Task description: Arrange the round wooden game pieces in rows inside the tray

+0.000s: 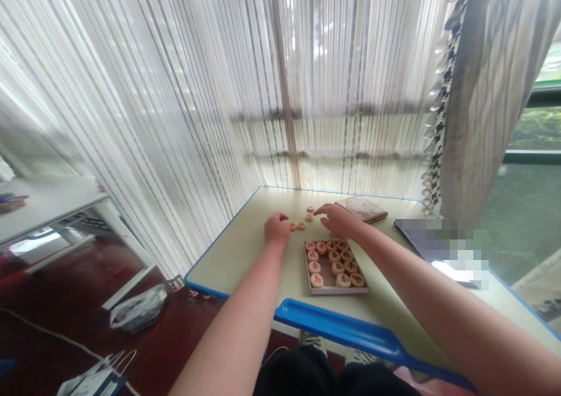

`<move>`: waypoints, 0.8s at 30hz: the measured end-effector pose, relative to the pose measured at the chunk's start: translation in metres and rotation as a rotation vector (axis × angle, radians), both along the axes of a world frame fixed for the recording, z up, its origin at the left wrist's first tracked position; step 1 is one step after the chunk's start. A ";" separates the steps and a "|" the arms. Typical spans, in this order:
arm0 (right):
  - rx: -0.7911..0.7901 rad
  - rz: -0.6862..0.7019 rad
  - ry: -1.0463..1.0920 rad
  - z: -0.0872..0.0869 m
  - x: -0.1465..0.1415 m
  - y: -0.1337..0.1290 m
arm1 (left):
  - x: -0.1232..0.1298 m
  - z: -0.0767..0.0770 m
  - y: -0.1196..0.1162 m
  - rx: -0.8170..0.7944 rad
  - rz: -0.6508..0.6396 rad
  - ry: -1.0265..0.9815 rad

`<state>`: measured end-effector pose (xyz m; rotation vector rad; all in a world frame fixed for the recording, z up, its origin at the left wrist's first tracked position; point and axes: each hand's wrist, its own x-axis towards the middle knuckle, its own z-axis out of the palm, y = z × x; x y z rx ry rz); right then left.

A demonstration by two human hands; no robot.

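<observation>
Round wooden chess pieces with red and black characters fill much of a shallow open box [340,291] on the pale table. Beyond the box lie several loose pieces, among them one piece [309,217] near my right fingertips and another [301,225] nearer my left. My left hand [277,228] rests beside the loose pieces with its fingers curled; whether it holds a piece is hidden. My right hand [335,218] hovers behind the box, thumb and fingers apart, with nothing between them.
A patterned box lid [362,208] lies at the table's back right. A dark tablet or laptop [416,241], partly blurred, is on the right. The table has a blue front tray [342,326]. Curtains hang behind; plastic and paper bags sit on the red floor at left.
</observation>
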<state>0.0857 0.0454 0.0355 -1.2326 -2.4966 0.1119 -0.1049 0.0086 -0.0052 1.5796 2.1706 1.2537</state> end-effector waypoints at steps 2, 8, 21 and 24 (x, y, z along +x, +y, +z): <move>0.031 0.009 -0.111 -0.001 -0.012 0.023 | 0.000 0.002 -0.001 -0.004 0.004 -0.007; -0.021 -0.034 -0.333 -0.001 -0.031 0.055 | 0.000 0.002 -0.002 -0.009 0.019 -0.006; -0.119 -0.140 -0.068 -0.004 0.025 0.003 | 0.001 0.004 -0.002 -0.036 -0.005 -0.004; -0.093 -0.172 -0.003 -0.004 0.029 -0.002 | 0.000 0.004 -0.001 -0.020 0.002 0.007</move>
